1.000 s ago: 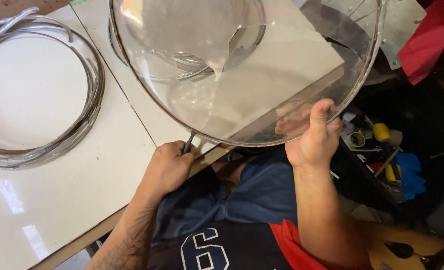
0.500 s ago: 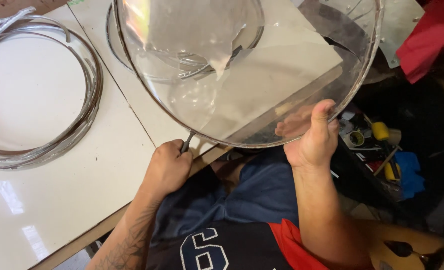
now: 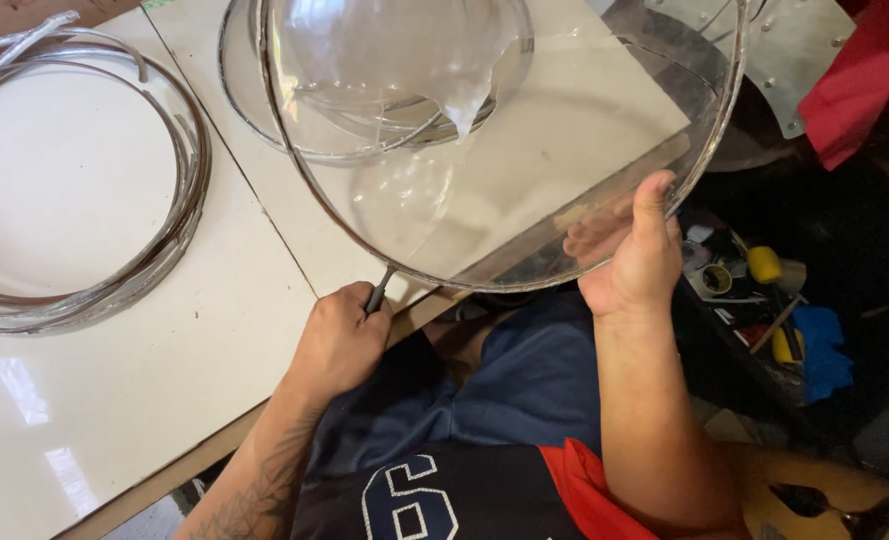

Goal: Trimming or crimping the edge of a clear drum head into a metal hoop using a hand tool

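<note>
A large clear plastic dome [image 3: 525,150] with a metal-edged rim is held tilted over the table's near edge. My right hand [image 3: 630,255] grips its rim at the lower right, thumb on the outside, fingers seen through the plastic. My left hand [image 3: 340,340] is closed round a thin grey tool [image 3: 378,291] whose tip touches the rim's lower left. Behind the dome, another clear dome [image 3: 395,70] rests in metal rings on the table.
A stack of thin metal hoops [image 3: 180,215] lies on the white table [image 3: 135,380] at left. Right of me, low down, a cluttered box holds tape rolls and yellow-handled tools [image 3: 765,265]. A red cloth [image 3: 865,70] hangs at top right.
The dome has shifted slightly; both hands keep their grips in nearly the same places.
</note>
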